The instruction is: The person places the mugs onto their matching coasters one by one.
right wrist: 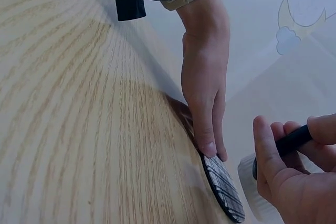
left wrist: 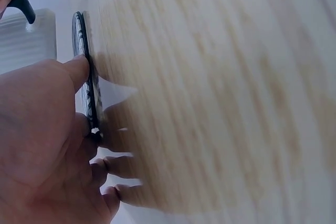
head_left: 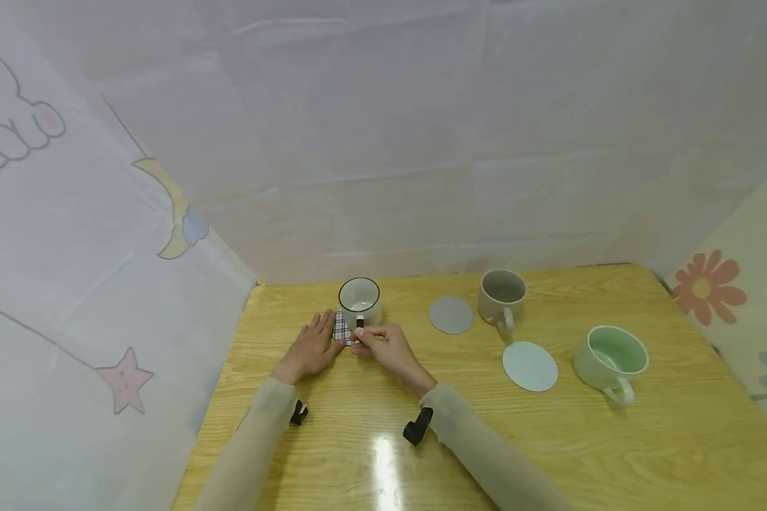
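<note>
White mug (head_left: 361,299) upright, black handle (head_left: 360,323) pointing nearward, right fingers (right wrist: 268,153) gripping it.

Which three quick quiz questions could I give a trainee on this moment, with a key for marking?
1. True or false: the right hand holds the white mug by its dark handle.
2. Which of these does the left hand touch?
A) the grey disc
B) the checked coaster
C) the pale disc
3. How many mugs show in the head view, and what colours are they?

Key: 1. True. 2. B. 3. Three: the white mug, the grey-brown mug and the green mug.
</note>
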Available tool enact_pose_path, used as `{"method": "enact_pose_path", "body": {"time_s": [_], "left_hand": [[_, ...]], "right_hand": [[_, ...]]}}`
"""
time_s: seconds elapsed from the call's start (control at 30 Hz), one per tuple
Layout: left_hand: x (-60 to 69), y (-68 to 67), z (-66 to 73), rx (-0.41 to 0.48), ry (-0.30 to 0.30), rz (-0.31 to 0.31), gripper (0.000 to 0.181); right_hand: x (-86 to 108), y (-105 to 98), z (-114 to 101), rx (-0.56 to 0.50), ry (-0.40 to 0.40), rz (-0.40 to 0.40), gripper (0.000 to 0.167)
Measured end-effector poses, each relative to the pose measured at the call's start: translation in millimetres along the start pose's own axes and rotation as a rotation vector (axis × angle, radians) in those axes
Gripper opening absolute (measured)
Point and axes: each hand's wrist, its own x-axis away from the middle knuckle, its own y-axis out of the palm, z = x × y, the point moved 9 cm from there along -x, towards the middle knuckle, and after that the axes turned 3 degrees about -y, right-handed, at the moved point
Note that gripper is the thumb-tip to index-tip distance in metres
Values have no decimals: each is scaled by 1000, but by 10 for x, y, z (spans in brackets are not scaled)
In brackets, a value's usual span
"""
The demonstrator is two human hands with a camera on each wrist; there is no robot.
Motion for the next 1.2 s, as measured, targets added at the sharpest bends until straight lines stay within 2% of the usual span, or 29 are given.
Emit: {"method": "enact_pose_path", "body": {"time_s": [0.17, 0.4, 0.6, 0.83, 1.03, 1.2], "left_hand": [[2, -5, 7, -1, -9, 2, 74], [5, -8, -4, 55, 27, 25, 76], [3, 5, -20, 41, 23, 27, 75], [-4, 34, -31, -4, -8, -3, 77], [2, 27, -27, 4, -20, 0, 77], [-1, 24, -25, 8, -21, 6, 79]], "right_hand": [[-13, 11, 1, -38, 3, 1, 33], [-41, 36, 14, -66, -8, 21, 32], [-56, 82, 8, -80, -21, -11, 33], [-55, 103, 32, -62, -52, -26, 34], [-62, 127, 70, -30, -72, -21, 32], [-75, 149, 142, -52, -69, -19, 31]]}}
